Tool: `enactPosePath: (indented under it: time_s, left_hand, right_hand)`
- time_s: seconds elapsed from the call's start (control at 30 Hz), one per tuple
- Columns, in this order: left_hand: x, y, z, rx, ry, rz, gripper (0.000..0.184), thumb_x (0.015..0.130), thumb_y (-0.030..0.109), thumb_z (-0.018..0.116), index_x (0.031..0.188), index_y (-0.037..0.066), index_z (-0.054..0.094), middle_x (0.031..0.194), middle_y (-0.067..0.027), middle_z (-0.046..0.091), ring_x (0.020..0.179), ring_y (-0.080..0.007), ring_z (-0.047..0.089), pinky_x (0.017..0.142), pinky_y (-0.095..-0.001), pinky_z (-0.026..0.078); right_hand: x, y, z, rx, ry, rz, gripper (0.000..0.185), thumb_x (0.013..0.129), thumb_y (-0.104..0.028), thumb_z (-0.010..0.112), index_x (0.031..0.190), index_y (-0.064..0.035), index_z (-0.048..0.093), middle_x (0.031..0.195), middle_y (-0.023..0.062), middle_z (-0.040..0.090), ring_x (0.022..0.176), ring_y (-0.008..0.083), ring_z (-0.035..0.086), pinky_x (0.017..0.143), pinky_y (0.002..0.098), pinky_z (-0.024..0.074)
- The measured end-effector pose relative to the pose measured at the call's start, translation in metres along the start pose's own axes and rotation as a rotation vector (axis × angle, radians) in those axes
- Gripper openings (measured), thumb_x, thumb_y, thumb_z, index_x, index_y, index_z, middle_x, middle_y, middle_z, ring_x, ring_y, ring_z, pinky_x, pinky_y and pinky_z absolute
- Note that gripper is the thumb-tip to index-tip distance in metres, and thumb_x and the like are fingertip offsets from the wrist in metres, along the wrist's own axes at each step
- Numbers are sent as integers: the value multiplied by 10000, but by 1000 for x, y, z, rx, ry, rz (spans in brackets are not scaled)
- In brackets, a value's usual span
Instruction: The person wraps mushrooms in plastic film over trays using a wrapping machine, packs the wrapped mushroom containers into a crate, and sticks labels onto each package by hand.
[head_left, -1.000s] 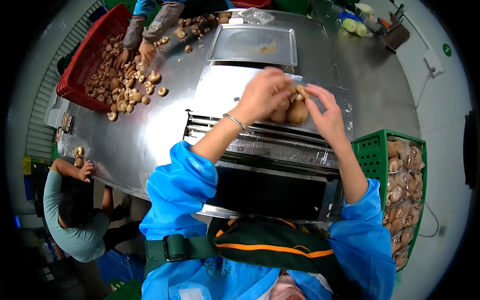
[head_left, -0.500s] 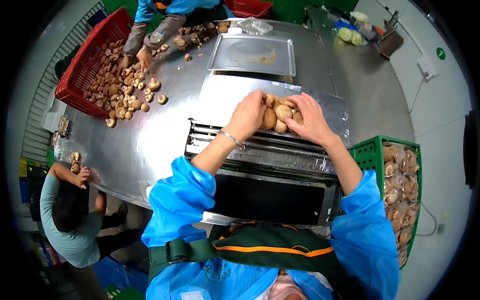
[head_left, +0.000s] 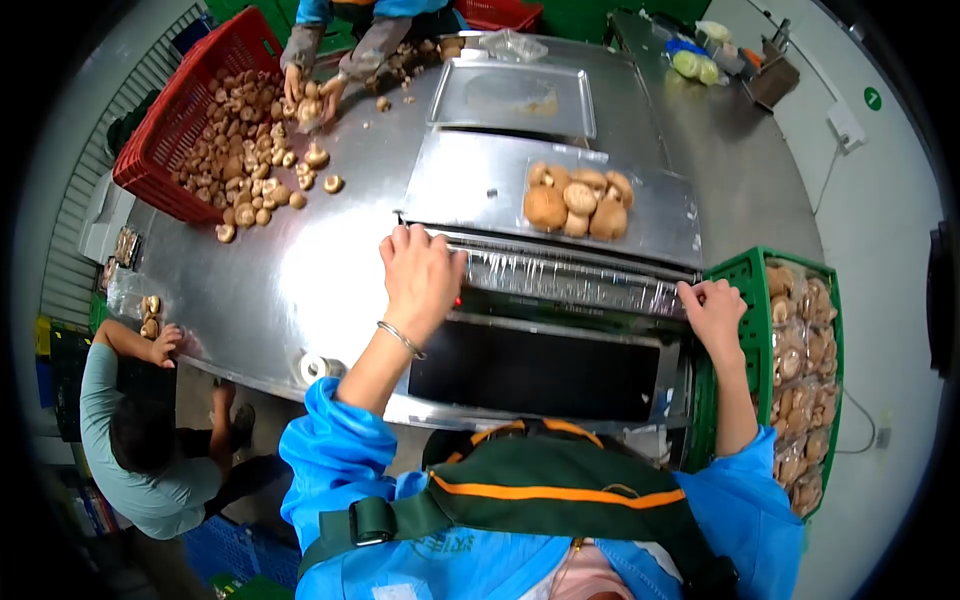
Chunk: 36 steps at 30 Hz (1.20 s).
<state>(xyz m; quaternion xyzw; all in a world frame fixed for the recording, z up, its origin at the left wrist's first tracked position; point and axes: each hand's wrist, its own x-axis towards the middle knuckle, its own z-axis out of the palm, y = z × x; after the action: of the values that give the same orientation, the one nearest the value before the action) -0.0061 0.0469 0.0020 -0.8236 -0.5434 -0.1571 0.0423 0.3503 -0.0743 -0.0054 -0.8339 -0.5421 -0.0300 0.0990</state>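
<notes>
A cluster of mushrooms (head_left: 577, 200) lies on the flat metal plate (head_left: 455, 185) of the wrapping machine, with neither hand touching it. Below the plate runs a roll of clear film (head_left: 570, 285). My left hand (head_left: 418, 280) rests at the left end of the roll, its fingers bent over the edge; what they grip is hidden. At the right end, my right hand (head_left: 714, 308) has its fingers pinched at the edge of the film or its bar; which one I cannot make out. The machine's black panel (head_left: 533, 370) faces me.
A metal tray (head_left: 512, 97) stands beyond the plate. A red crate (head_left: 160, 150) spills mushrooms at the left, near a co-worker's hands. A green crate (head_left: 738, 270) of packed mushrooms stands at the right. Another person (head_left: 150, 450) is at the lower left.
Both my hands have left the mushrooms and come back toward me, apart, to the two ends of the film roll. The mushrooms now lie uncovered. The co-worker's hands have lifted some mushrooms.
</notes>
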Motion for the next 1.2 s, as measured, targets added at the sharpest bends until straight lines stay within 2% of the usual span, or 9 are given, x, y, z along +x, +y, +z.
enactPosePath:
  time_s: [0.2,0.27,0.5,0.57,0.67,0.77,0.83,0.97,1.2]
  left_hand:
    - [6,19,37,-6,-152,-45,401,712,432,622,665,35,664,722,-115,616,869,-276,506,826,-386,318]
    - [13,6,51,-336,-202,-63,300,698,307,660,612,22,621,565,-81,585,526,-199,515,541,-336,397]
    - [-58,-42,-7,-2442,-1144,-894,274,841,141,468,584,127,374,486,60,240,388,-54,241,307,-178,192]
    - [-42,-20,-26,-2535,-959,-91,286,840,231,439,583,121,375,466,-13,378,400,-166,412,322,-264,295]
    - [69,2,-51,-2852,-385,324,347,869,217,337,573,95,470,1038,-191,562,1178,-321,391,1010,-373,259]
    - [179,16,11,-2201,55,75,362,854,220,372,751,-32,610,1051,-188,587,1115,-258,481,1007,-327,285]
    - [199,27,57,-1343,22,160,414,887,254,319,831,-12,632,1063,-153,592,1084,-266,506,939,-329,366]
    - [191,26,129,-1051,-320,262,384,846,295,348,944,49,626,1117,-132,560,1145,-295,446,933,-322,364]
    - [160,13,71,-1467,-1050,3,592,866,526,362,1213,49,409,1143,-145,509,1005,-217,530,806,-300,447]
  right_hand:
    - [3,-15,49,164,-12,-93,324,720,-392,625,647,-77,641,699,110,570,703,262,535,656,378,387]
    - [2,-13,40,514,-85,41,232,731,-269,634,659,-49,630,569,68,532,570,223,534,555,347,404]
    - [-70,28,-23,2330,-1050,646,292,902,-178,389,624,-89,385,543,-1,359,359,56,246,274,166,195]
    - [-46,24,-51,2689,-1287,136,221,903,-181,380,718,-65,416,661,37,428,462,105,352,419,225,297]
    - [67,2,-81,2533,-254,-185,259,888,-174,434,1007,27,547,998,140,594,788,215,568,860,326,430]
    - [172,-67,-56,2430,-145,-34,197,825,-72,452,907,57,576,1027,193,579,1032,276,512,958,376,349]
    - [211,-72,31,1388,116,-223,239,800,-172,514,837,32,634,1064,187,575,1091,231,494,937,308,357]
    - [205,-80,66,858,-484,-283,313,821,-238,482,933,10,636,1089,118,588,1113,189,480,945,259,328]
    - [152,-70,22,1306,-980,293,488,882,-423,411,1118,-5,502,967,103,586,864,186,589,573,298,545]
